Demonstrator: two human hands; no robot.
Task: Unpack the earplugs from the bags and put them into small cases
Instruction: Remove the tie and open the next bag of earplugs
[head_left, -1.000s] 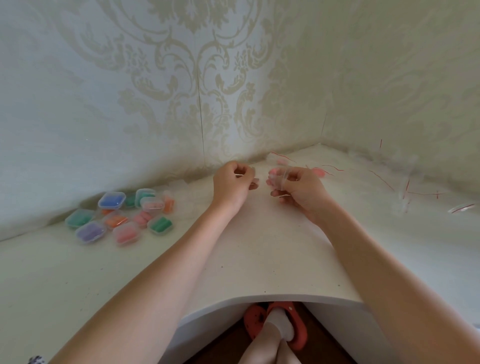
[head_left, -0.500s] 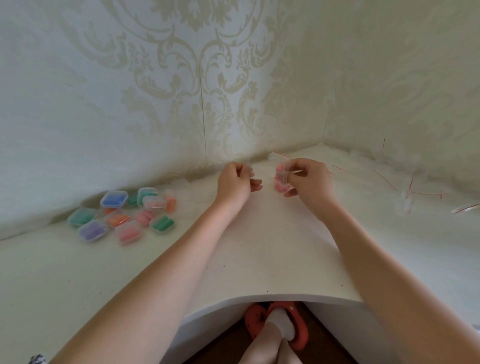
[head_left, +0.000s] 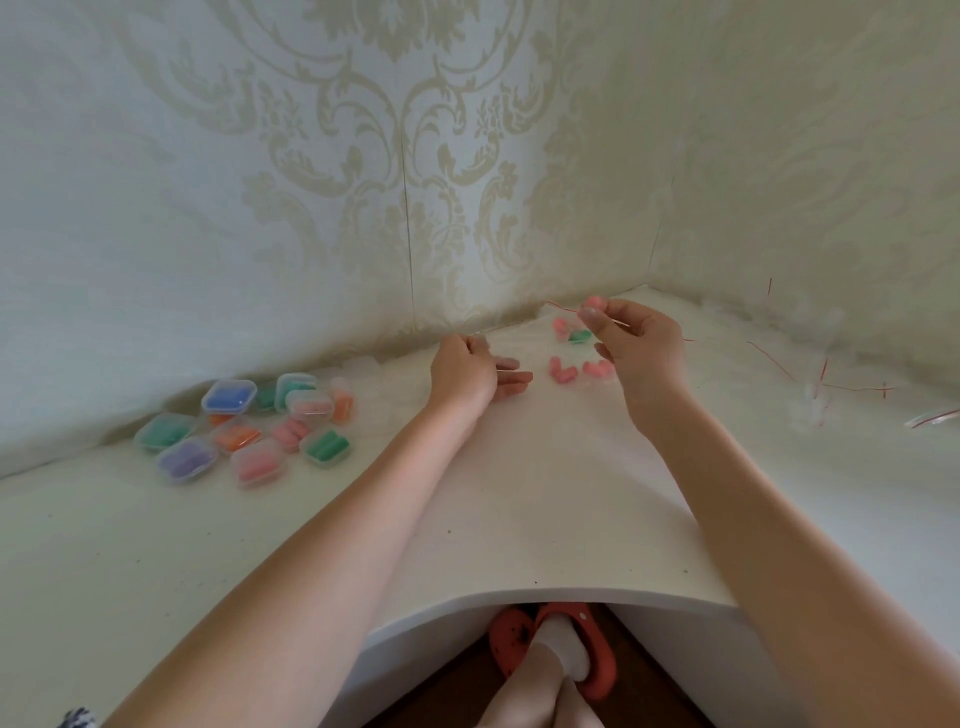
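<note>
Above the worktop (head_left: 519, 493), a pink earplug (head_left: 593, 303) is pinched in the raised right hand (head_left: 636, 345). A thin object, too small to identify, is held by the left hand (head_left: 470, 371), fingers curled.

Both forearms bare right down to the left hand (head_left: 464, 371) and right hand (head_left: 641, 345), no sleeves, no rings or watch showing. Down below, white socks (head_left: 563, 642) tucked into orange-red clog slippers (head_left: 597, 654).

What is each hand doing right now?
Left hand: fingers curled low at the desk; whether it holds anything cannot be told.
Right hand: raised, fingers pinching a clear bag.
</note>
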